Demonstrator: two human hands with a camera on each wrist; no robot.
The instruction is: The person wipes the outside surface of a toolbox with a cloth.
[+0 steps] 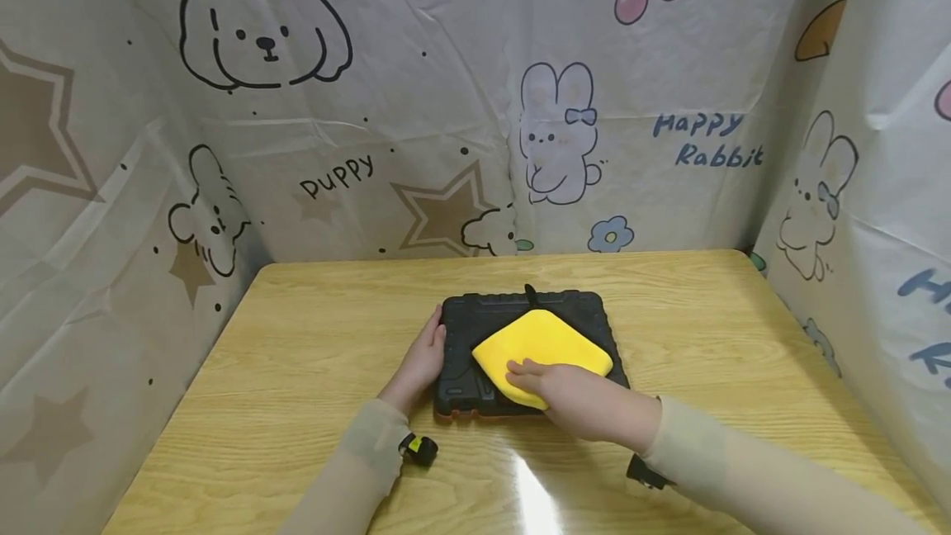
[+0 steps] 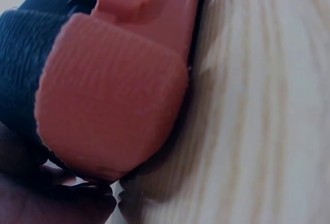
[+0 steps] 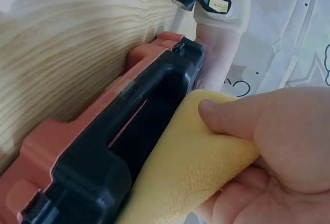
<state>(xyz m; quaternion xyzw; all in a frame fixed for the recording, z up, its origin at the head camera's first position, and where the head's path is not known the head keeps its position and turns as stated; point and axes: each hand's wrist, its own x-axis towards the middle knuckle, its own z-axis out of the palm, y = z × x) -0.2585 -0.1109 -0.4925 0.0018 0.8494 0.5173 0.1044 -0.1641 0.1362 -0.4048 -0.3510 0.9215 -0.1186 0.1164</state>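
A tool case (image 1: 461, 390) with a black lid and an orange-red base lies flat on the table. My left hand (image 1: 424, 357) grips its left side, with the thumb by the top edge. Over the lid is a folded yellow cloth (image 1: 538, 341), which my right hand (image 1: 583, 399) holds against the case. In the right wrist view the thumb (image 3: 224, 117) presses on the cloth, and the other fingers are bent below it. The case's black handle (image 3: 136, 87) shows beside the cloth. The left wrist view shows the orange-red corner (image 2: 113, 95) close up.
A small black piece (image 1: 530, 295) sticks up at the case's back edge. The wooden table (image 1: 327, 312) is surrounded by hanging cloth walls (image 1: 438, 106) printed with cartoon animals. A black wrist camera (image 1: 421, 449) is strapped to the left sleeve.
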